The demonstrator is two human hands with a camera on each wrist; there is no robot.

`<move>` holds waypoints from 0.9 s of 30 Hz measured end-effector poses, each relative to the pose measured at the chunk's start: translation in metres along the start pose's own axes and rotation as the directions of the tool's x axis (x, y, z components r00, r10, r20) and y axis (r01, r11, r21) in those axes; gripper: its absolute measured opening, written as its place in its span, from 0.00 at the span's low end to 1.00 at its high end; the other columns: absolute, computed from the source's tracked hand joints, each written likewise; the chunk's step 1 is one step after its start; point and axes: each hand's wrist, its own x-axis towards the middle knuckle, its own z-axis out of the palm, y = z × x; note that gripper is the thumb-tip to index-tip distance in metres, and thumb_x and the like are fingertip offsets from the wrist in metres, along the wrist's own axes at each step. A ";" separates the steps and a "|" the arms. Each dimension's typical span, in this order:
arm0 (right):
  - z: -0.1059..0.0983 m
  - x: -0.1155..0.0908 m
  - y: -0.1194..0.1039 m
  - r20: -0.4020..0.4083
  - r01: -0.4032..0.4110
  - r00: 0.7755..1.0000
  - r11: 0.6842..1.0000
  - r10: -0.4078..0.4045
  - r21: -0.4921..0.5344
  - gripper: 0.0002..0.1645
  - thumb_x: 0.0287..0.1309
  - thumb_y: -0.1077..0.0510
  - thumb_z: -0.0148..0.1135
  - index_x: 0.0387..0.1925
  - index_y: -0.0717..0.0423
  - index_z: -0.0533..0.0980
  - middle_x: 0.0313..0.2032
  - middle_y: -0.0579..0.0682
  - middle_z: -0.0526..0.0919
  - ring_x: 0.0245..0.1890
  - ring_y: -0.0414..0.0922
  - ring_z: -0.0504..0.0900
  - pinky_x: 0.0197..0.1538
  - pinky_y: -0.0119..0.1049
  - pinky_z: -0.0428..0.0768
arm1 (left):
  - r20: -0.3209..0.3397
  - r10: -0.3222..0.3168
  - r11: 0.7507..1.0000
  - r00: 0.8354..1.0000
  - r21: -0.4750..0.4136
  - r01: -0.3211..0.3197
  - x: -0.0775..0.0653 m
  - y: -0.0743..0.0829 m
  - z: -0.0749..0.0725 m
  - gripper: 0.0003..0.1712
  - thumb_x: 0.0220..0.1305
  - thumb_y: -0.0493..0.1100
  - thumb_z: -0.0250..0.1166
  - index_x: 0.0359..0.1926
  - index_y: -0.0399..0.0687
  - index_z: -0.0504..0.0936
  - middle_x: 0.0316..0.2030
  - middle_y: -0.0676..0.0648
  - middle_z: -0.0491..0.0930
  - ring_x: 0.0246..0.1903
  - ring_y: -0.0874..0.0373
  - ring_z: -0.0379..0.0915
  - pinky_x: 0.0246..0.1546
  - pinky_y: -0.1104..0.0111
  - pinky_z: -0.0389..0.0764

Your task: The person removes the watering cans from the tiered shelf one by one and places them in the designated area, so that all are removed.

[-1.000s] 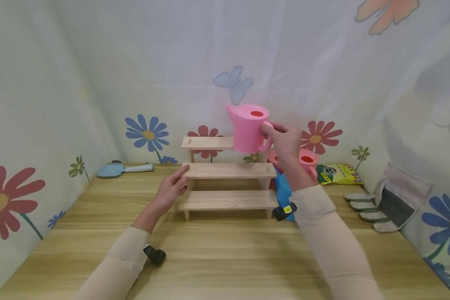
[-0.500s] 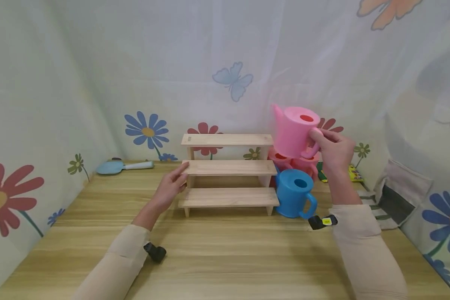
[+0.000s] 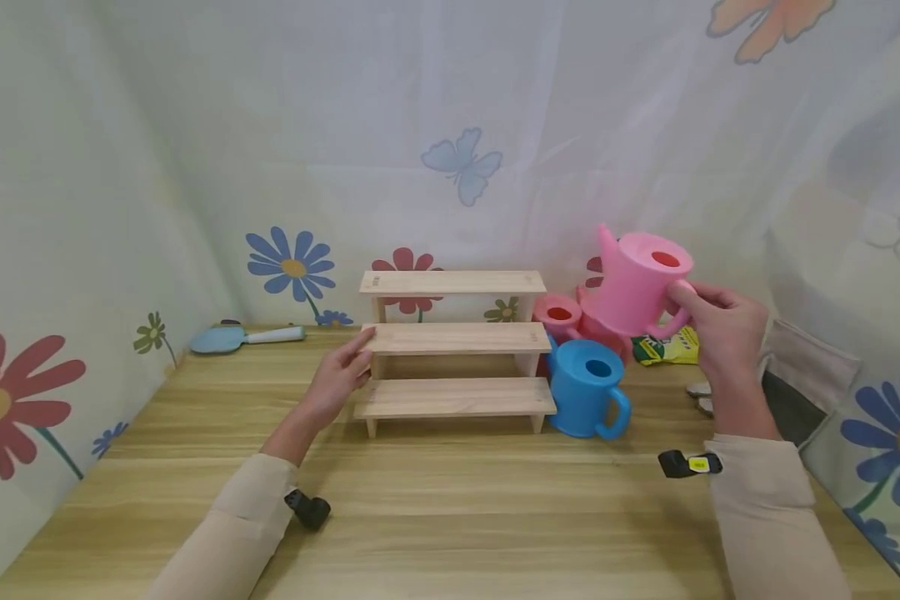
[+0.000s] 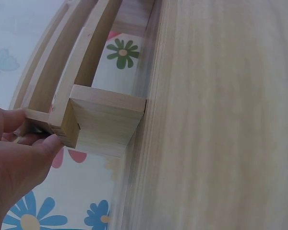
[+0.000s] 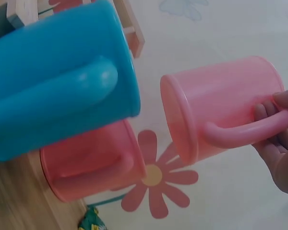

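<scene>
My right hand (image 3: 729, 329) grips the handle of a pink watering can (image 3: 637, 283), holding it in the air to the right of a three-tier wooden shelf (image 3: 457, 337). Its spout points up and left. On the table below, a blue watering can (image 3: 585, 390) stands beside the shelf's right end. Behind it are two more pinkish-red watering cans, one (image 3: 557, 313) by the shelf and the other partly hidden by the raised can. My left hand (image 3: 337, 379) pinches the left end of the middle tier; in the left wrist view thumb and fingers (image 4: 50, 145) close on that board.
A light blue hand trowel (image 3: 243, 337) lies at the table's back left. On the right are a yellow-green packet (image 3: 667, 346) and a grey-white glove (image 3: 810, 367), partly hidden by my right arm. A flower-printed curtain (image 3: 330, 125) encloses the back and sides.
My right hand has carried the pink watering can rightward from above the shelf and slightly lower, uncovering the blue can. My left hand stays at the shelf's left end.
</scene>
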 end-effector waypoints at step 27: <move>-0.092 0.020 0.006 0.444 0.111 0.887 0.875 0.127 -0.471 0.11 0.64 0.53 0.68 0.34 0.58 0.86 0.28 0.39 0.86 0.35 0.33 0.80 0.38 0.22 0.81 | 0.010 0.014 1.000 1.000 -0.008 -0.014 -0.001 0.000 0.000 0.29 0.80 0.42 0.49 0.77 0.48 0.58 0.61 0.41 0.64 0.53 0.52 0.62 0.64 0.50 0.67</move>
